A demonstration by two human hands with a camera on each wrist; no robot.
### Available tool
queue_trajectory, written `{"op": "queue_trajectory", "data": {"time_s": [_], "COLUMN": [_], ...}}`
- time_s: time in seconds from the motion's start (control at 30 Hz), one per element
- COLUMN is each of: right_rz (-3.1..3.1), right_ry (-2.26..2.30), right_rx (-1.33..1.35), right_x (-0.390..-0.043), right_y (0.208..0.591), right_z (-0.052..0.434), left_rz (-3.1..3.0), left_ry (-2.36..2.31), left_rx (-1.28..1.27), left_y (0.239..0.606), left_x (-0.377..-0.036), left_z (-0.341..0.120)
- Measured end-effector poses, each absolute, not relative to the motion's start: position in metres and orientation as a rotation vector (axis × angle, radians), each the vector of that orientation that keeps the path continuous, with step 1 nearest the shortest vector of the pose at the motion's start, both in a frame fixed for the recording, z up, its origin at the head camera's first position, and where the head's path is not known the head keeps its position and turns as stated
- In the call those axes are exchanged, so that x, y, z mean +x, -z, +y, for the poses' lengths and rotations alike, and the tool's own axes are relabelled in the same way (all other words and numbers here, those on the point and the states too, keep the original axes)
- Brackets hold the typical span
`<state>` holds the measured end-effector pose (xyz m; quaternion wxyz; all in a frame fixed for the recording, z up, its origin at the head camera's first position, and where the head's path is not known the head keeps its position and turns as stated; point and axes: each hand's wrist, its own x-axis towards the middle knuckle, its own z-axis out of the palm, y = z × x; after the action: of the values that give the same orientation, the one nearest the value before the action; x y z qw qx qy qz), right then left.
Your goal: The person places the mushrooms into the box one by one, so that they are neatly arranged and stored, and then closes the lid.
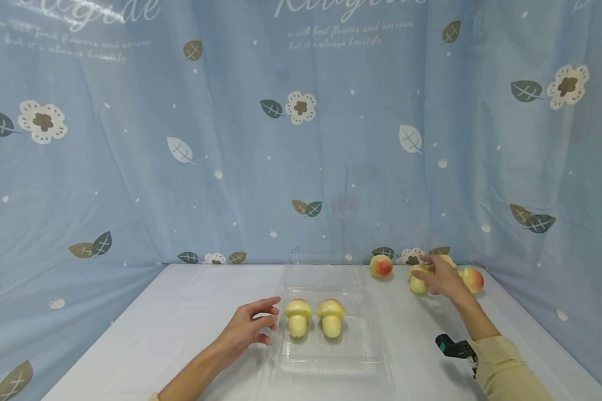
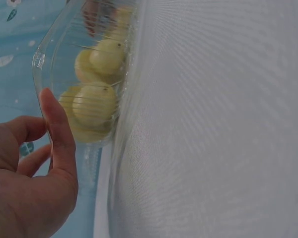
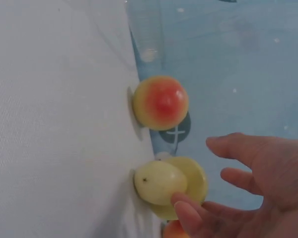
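**Mushroom at the back edge looks ready to roll**

Standing here watching: the right hand (image 1: 443, 277) is at the far right of the worktop (image 1: 180, 323), fingers loosely spread, tips just touching a pale mushroom (image 3: 170, 187) lying on its side by the curtain. No real grip on it yet, so my guess is a nudge could send it rolling into the peach (image 3: 160, 101) just above it in the wrist view, or away against the curtain.

The left hand (image 1: 246, 329) sits lower middle of the frame, fingers relaxed and open, thumb against the rim of the clear tray (image 1: 331, 356). That tray looks flimsy; if the hand pushes, I'd expect it to slide and tip the two mushrooms (image 1: 298, 316) standing inside.

Count:
- mushrooms: 2 in the tray, at least 1 by the right hand (the hand hides part of that cluster)
- peaches: 2
- tray: 1, lid open at the back
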<state>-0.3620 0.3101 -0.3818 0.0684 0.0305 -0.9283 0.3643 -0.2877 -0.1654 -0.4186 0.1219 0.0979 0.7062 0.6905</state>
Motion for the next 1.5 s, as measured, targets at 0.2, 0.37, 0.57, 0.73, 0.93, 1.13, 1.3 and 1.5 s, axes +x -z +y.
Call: {"op": "queue_trajectory", "data": {"time_s": [0.2, 0.37, 0.57, 0.73, 0.93, 1.13, 1.3, 1.5], "right_rz": [-2.787, -2.79, -2.813, -2.795, -2.826, -2.837, -2.774, -2.749], "right_ry": [-1.038, -0.994, -0.941, -0.864, -0.927, -1.01, -1.032, -1.105], "right_rx": [0.08, 0.095, 0.115, 0.149, 0.121, 0.112, 0.137, 0.104], "right_x": [-0.364, -0.364, -0.368, -0.37, -0.373, -0.374, -0.372, -0.367], "right_y": [0.387, 0.389, 0.391, 0.387, 0.388, 0.4, 0.407, 0.41], "right_z": [0.313, 0.312, 0.311, 0.311, 0.312, 0.314, 0.315, 0.316], "left_rz": [2.064, 2.084, 2.138, 2.2, 2.204, 2.151, 2.131, 2.109], "left_ry": [-2.012, -2.008, -1.986, -1.933, -1.907, -1.934, -1.954, -1.958], "left_rx": [0.286, 0.274, 0.238, 0.213, 0.227, 0.292, 0.302, 0.285], "left_y": [0.417, 0.416, 0.412, 0.405, 0.406, 0.41, 0.41, 0.411], "left_x": [-0.287, -0.286, -0.28, -0.274, -0.27, -0.27, -0.27, -0.27], "left_z": [-0.165, -0.164, -0.162, -0.165, -0.168, -0.167, -0.166, -0.164]}}
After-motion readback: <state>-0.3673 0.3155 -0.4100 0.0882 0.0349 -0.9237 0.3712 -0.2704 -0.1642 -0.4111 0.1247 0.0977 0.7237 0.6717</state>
